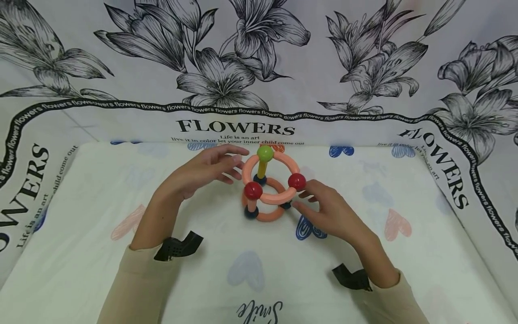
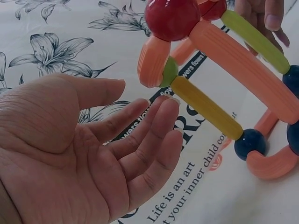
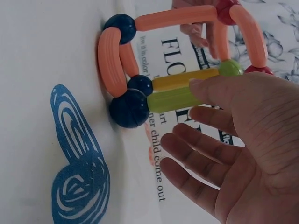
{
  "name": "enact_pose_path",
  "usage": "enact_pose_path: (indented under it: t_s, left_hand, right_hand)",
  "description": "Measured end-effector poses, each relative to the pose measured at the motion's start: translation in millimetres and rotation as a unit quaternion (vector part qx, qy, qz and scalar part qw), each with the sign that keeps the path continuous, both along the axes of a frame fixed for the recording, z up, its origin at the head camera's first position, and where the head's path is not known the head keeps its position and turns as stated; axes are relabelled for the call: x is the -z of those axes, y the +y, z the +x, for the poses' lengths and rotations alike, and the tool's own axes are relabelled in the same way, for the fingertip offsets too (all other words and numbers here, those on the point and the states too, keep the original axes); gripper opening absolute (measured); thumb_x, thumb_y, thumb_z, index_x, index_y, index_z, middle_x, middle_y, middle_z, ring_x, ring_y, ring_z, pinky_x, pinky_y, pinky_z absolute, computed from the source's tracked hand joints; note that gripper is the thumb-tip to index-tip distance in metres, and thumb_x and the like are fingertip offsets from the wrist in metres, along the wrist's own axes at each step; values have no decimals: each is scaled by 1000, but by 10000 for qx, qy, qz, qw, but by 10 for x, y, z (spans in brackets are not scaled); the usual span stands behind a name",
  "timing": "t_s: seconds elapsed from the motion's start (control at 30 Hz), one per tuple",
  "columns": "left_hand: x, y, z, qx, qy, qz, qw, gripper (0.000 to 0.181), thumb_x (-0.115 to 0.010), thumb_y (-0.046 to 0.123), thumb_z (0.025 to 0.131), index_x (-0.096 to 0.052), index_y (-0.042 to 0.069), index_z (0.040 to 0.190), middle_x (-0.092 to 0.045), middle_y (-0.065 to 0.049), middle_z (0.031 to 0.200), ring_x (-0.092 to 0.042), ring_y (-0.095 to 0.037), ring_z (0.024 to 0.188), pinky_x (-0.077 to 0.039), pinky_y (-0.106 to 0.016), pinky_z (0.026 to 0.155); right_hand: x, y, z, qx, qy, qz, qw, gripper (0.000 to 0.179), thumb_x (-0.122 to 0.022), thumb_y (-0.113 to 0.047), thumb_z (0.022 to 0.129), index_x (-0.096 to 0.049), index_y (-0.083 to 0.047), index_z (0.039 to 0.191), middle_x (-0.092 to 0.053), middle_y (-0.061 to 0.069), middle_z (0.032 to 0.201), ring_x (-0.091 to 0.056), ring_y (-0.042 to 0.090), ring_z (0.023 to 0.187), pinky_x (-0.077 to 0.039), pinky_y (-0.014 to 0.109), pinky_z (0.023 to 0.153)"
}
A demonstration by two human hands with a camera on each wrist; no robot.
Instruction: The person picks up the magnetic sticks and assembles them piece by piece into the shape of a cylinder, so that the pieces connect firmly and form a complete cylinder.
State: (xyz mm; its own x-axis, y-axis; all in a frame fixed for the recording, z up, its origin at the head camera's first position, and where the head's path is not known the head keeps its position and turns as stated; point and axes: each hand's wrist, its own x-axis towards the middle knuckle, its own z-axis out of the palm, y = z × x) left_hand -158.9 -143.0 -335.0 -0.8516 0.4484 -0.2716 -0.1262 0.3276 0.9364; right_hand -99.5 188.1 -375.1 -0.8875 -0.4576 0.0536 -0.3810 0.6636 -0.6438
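Note:
On the cloth stands a ball-and-rod construction toy (image 1: 277, 198), two rings of curved orange rods one above the other. Two red balls (image 1: 253, 191) and a green ball (image 1: 265, 153) join the upper ring; dark blue balls (image 1: 251, 212) join the lower. Uprights link the rings, among them a yellow rod (image 2: 205, 107) and a light green rod (image 3: 170, 99). My left hand (image 1: 206, 168) is beside the toy's left side, fingers loosely extended and holding nothing. At its right side, my right hand (image 1: 329, 207) has relaxed fingers; its thumb overlaps the green rod, and contact is unclear.
A white cloth (image 1: 194, 279) printed with hearts and the word Smile covers the surface. Behind it rises a backdrop (image 1: 291, 90) with black flower drawings and lettering. Black straps (image 1: 178, 246) show at both sleeve cuffs.

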Motion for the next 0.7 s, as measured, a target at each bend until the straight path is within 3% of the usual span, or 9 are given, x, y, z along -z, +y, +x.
enact_pose_path:
  t_s: [0.27,0.4,0.7]
  left_hand:
    - [-35,63,60,71,-55,-259,9996,46,-57,39,110,-55,16,150,-75,-14,123,-72,-40,119,-60,-52,101]
    - [-81,64,88,124,-17,-233,9997,46,-62,34,108,-57,12,148,-77,-13,116,-74,-39,115,-61,-52,100]
    - [-84,46,113,-66,-66,-42,9999,42,-64,26,106,-61,6,143,-76,-15,119,-77,-29,108,-62,-47,98]
  right_hand:
    - [84,-89,-8,61,214,-241,9995,34,-76,-19,98,-66,-12,130,-76,3,123,-73,21,113,-64,45,92]
    - [127,-134,-19,144,310,-339,9988,37,-75,-15,99,-65,-9,134,-77,4,123,-75,22,110,-64,45,90]
    - [172,-186,4,344,522,-392,9973,37,-77,-16,98,-68,-9,133,-80,5,120,-78,22,104,-66,38,81]
